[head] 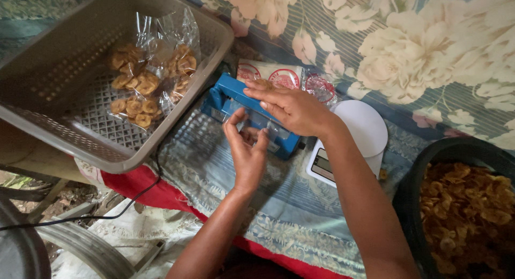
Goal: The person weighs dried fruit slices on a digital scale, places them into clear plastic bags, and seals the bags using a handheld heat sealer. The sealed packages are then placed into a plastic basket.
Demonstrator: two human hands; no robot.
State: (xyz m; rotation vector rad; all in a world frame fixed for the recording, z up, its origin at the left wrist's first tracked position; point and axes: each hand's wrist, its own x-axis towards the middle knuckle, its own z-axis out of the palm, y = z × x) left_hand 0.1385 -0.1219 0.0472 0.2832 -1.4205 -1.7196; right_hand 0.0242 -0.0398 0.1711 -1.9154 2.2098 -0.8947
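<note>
A blue heat sealer (225, 99) lies on the cloth-covered surface in the middle. My right hand (292, 108) lies flat across its top arm, fingers pointing left. My left hand (248, 150) holds the near end of a clear plastic bag of chips (250, 133) that sits in the sealer's jaw; most of the bag is hidden by my fingers. Sealed packets with round red and white labels (273, 75) lie just behind the sealer.
A grey plastic basket (48, 123) at left holds clear bags of round fried chips (145, 86). A white kitchen scale (354, 145) stands right of the sealer. A black tub (416, 177) of loose chips sits at right. A black cord (123, 204) hangs off the front edge.
</note>
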